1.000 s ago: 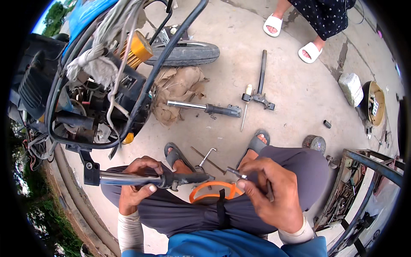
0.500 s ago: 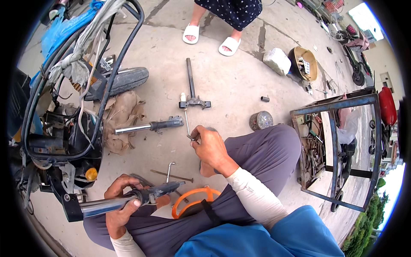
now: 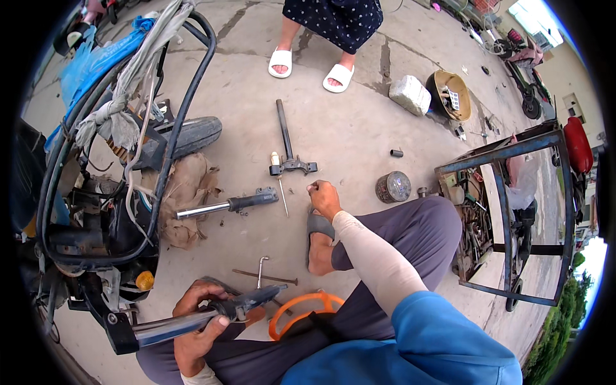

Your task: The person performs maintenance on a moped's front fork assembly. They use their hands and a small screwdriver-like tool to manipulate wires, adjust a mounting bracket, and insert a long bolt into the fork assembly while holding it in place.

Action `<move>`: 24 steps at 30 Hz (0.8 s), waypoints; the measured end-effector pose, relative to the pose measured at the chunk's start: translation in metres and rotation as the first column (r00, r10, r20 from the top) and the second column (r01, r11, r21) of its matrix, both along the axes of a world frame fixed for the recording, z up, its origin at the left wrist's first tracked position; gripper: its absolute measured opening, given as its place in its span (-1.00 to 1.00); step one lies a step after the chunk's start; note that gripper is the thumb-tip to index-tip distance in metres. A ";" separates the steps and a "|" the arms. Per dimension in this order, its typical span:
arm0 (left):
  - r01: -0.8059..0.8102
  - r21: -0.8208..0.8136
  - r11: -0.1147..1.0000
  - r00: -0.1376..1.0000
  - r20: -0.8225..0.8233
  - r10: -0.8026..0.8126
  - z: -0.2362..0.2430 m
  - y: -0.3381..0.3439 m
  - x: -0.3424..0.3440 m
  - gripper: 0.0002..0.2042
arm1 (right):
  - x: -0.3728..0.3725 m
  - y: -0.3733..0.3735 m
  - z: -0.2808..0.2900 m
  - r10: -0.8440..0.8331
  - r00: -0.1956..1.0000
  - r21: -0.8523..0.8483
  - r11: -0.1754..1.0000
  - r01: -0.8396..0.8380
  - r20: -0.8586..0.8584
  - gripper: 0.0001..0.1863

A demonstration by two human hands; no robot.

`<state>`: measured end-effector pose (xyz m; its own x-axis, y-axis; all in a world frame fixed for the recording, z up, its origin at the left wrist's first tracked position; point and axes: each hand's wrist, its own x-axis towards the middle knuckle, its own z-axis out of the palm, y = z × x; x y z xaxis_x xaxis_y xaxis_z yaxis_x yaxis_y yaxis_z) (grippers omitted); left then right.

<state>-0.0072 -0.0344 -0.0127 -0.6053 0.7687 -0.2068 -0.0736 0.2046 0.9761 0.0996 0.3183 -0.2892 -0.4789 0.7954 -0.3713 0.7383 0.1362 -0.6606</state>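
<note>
My left hand (image 3: 194, 341) grips a motorcycle fork leg (image 3: 168, 328), its chrome tube slanting left into a black clamp on the bike and its dark lower end pointing right. My right hand (image 3: 326, 199) reaches over the ground ahead with fingertips pinched together; what they hold, if anything, is hidden. A small bolt (image 3: 291, 191) lies just left of those fingertips. Further left rest a screwdriver (image 3: 283, 192) and a second fork leg (image 3: 236, 204). The screwdriver's pale handle leans by the steering stem (image 3: 294, 166).
At left stands the partly stripped motorcycle (image 3: 83, 237). A round tin (image 3: 393, 187), a short black sleeve (image 3: 396, 153) and a metal-framed tool cart (image 3: 507, 218) are to my right. An L-shaped wrench (image 3: 260, 271) lies near my feet. Ahead, a person in white slippers (image 3: 280, 63) stands.
My right hand has moved forward and right, away from the screwdriver's tip, with its arm stretched further. My left hand keeps its grip on the fork leg. The whole view has shifted slightly.
</note>
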 end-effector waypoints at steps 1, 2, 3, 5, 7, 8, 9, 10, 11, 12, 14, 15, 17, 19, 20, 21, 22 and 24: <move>0.009 -0.017 1.000 1.000 0.007 -0.009 0.001 0.002 0.000 -0.52 | -0.001 0.016 0.001 -0.016 1.000 -0.074 0.997 0.015 -0.007 -0.73; 0.019 -0.034 0.999 1.000 0.012 -0.018 0.003 0.005 -0.002 -0.52 | -0.005 0.037 0.004 0.023 0.999 -0.055 0.998 -0.022 0.027 -0.71; 0.032 -0.050 0.998 0.999 0.017 -0.031 0.004 0.008 -0.002 -0.52 | -0.010 0.060 0.008 0.059 0.996 -0.037 0.998 -0.057 0.061 -0.68; -0.004 -0.045 0.999 1.000 0.025 0.006 0.002 0.009 -0.001 -0.53 | -0.029 0.093 0.049 0.283 0.943 0.010 0.957 -0.289 0.174 -0.70; -0.030 -0.051 0.998 0.999 0.024 0.032 0.002 0.009 0.001 -0.53 | -0.040 0.115 0.080 0.439 0.882 -0.073 0.899 -0.433 0.172 -0.70; -0.036 -0.058 0.998 0.999 0.019 0.037 0.001 0.007 0.001 -0.53 | -0.041 0.121 0.079 0.443 0.879 -0.067 0.896 -0.438 0.175 -0.71; -0.036 -0.061 0.997 0.999 0.010 0.037 0.001 0.006 0.001 -0.53 | -0.039 0.123 0.071 0.434 0.881 -0.066 0.901 -0.429 0.189 -0.71; -0.038 -0.067 0.997 0.999 0.017 0.039 0.001 0.007 0.002 -0.52 | -0.035 0.123 0.053 0.424 0.882 -0.065 0.905 -0.420 0.205 -0.71; -0.040 -0.074 0.996 0.999 0.022 0.042 0.003 0.006 0.003 -0.51 | -0.029 0.121 0.031 0.414 0.884 -0.065 0.910 -0.410 0.219 -0.71; -0.043 -0.076 0.996 0.999 0.023 0.045 0.002 0.006 0.002 -0.51 | -0.022 0.114 0.003 0.361 0.903 -0.024 0.930 -0.366 0.233 -0.71; -0.048 -0.108 0.993 0.998 0.029 0.051 -0.003 0.004 0.004 -0.48 | -0.014 0.088 -0.041 0.108 0.970 0.016 0.993 -0.114 0.217 -0.72; -0.052 -0.127 0.991 0.998 0.017 0.054 -0.005 0.002 0.005 -0.48 | -0.016 0.075 -0.049 0.085 0.973 -0.026 0.996 -0.081 0.214 -0.70; 0.026 -0.150 0.988 0.987 0.161 -0.002 0.003 0.000 0.004 -0.50 | -0.013 0.078 -0.090 0.011 0.981 0.026 1.000 -0.017 0.193 -0.70; 0.009 -0.149 0.989 0.976 0.214 0.024 0.009 0.006 0.007 -0.49 | -0.015 0.075 -0.114 -0.015 0.988 0.038 0.999 0.009 0.150 -0.70; 0.017 -0.156 0.988 0.977 0.213 0.017 0.011 0.009 0.006 -0.47 | -0.015 0.084 -0.126 -0.005 0.993 0.015 1.000 0.003 0.120 -0.72; 0.011 -0.171 0.985 0.975 0.221 0.027 0.012 0.008 0.007 -0.46 | -0.021 0.082 -0.122 -0.015 0.999 -0.041 0.999 0.016 0.030 -0.73; 0.003 -0.181 0.983 0.972 0.232 0.040 0.012 0.006 0.008 -0.46 | -0.025 0.079 -0.106 -0.029 0.998 -0.093 0.995 0.024 -0.056 -0.74; 0.033 -0.156 0.987 0.979 0.202 -0.001 0.007 0.006 0.005 -0.44 | -0.036 0.074 -0.098 -0.206 0.909 -0.205 0.969 0.138 -0.363 -0.77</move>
